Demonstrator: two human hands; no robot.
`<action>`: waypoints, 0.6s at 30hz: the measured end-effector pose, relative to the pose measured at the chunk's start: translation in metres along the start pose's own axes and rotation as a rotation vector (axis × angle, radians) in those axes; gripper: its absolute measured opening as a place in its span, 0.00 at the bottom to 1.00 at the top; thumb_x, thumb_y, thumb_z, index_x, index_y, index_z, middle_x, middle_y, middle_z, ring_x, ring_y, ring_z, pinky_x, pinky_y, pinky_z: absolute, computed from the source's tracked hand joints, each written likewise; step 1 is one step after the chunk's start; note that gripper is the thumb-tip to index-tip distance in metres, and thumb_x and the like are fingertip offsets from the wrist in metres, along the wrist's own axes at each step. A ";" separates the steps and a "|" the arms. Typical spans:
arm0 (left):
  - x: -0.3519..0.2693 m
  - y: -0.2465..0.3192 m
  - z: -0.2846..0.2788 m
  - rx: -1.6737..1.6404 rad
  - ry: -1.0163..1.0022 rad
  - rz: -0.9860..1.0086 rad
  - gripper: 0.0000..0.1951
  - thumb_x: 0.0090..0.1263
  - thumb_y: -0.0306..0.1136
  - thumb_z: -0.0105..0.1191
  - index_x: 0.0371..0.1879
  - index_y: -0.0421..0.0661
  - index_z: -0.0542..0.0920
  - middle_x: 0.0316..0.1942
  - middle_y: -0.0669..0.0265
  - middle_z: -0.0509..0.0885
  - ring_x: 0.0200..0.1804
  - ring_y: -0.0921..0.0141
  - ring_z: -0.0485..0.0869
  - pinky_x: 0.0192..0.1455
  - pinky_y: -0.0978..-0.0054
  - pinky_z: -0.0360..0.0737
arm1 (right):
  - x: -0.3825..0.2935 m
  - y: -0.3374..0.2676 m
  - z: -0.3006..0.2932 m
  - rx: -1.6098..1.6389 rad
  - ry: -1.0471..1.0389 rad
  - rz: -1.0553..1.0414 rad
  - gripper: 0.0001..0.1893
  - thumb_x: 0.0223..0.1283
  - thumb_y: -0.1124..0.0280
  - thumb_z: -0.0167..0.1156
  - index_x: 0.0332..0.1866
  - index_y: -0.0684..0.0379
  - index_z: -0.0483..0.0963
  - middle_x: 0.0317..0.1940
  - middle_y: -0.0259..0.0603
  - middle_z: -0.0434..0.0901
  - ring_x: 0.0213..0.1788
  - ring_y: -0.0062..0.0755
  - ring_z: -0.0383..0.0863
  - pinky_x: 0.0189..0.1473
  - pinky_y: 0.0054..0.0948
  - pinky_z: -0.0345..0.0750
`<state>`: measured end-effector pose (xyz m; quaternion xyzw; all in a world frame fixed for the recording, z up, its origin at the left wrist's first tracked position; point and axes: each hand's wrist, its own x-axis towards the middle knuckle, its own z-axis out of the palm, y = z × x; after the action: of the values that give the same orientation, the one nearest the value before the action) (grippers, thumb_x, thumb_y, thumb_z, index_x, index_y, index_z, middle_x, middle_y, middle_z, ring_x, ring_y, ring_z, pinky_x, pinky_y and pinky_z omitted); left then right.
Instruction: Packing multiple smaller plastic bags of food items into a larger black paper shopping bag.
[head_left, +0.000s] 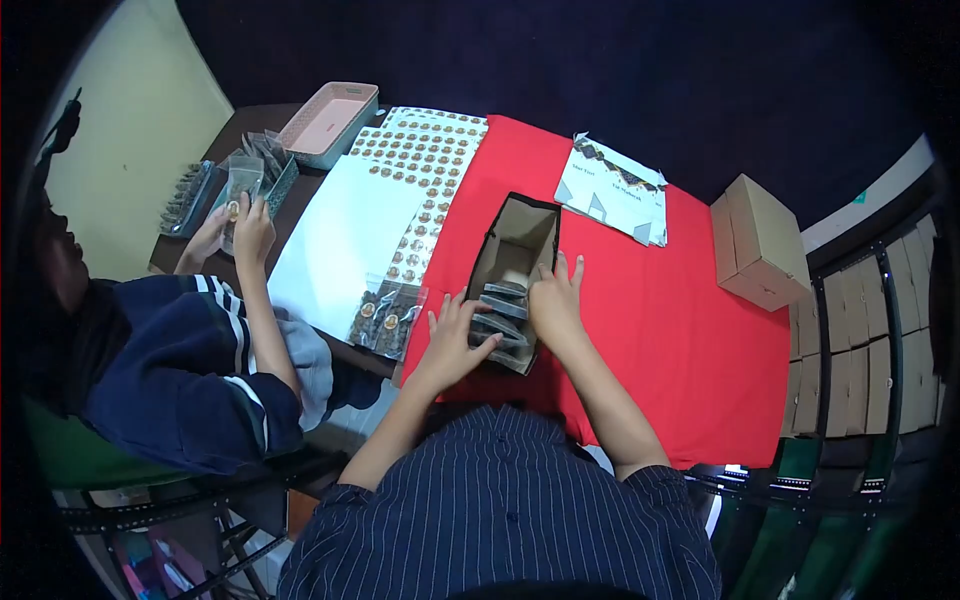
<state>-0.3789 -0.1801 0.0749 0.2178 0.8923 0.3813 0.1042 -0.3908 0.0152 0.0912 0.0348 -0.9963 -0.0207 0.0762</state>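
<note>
In front of me an uncovered cardboard box (512, 247) with dark edges stands on a red cloth (637, 337). Several plastic packets (501, 322) with dark contents stand in a row in its near half; the far half shows bare cardboard. My left hand (455, 337) lies at the box's left side, fingers spread over the rim by the packets. At the right wall is my right hand (556, 300), its index finger bent at the rim and its other fingers partly hidden. Two filled clear pouches (386, 319) with round stickers lie left of my left hand.
A co-worker (187, 360) at the left holds a stickered pouch (244, 180). Sticker sheets (420, 150), a pink and green basket (330, 124) and a smaller basket (281, 184) with pouches are beyond. Printed sheets (611, 195) and a closed carton (757, 240) lie right; boxes fill a rack (892, 300).
</note>
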 end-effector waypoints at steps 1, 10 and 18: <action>0.000 -0.001 0.001 0.000 -0.001 0.002 0.28 0.61 0.50 0.57 0.57 0.53 0.67 0.68 0.46 0.57 0.71 0.42 0.48 0.68 0.36 0.41 | 0.001 0.000 0.000 -0.009 -0.023 0.003 0.10 0.46 0.71 0.58 0.32 0.64 0.83 0.49 0.51 0.76 0.65 0.55 0.62 0.69 0.61 0.43; -0.002 0.000 0.001 0.031 0.049 0.009 0.24 0.62 0.47 0.57 0.55 0.54 0.68 0.66 0.51 0.59 0.71 0.44 0.49 0.66 0.33 0.38 | 0.011 0.001 -0.005 0.128 0.121 0.051 0.08 0.47 0.72 0.57 0.30 0.61 0.83 0.45 0.49 0.76 0.64 0.55 0.63 0.68 0.63 0.44; -0.003 0.003 -0.002 -0.090 0.137 0.093 0.22 0.65 0.43 0.53 0.57 0.53 0.69 0.67 0.53 0.58 0.72 0.47 0.48 0.69 0.38 0.33 | 0.025 -0.004 -0.008 -0.162 -0.004 0.104 0.06 0.48 0.72 0.59 0.29 0.59 0.82 0.48 0.49 0.74 0.67 0.53 0.59 0.70 0.60 0.41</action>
<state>-0.3765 -0.1806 0.0791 0.2275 0.8682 0.4396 0.0349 -0.4138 0.0092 0.1026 -0.0235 -0.9919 -0.0971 0.0778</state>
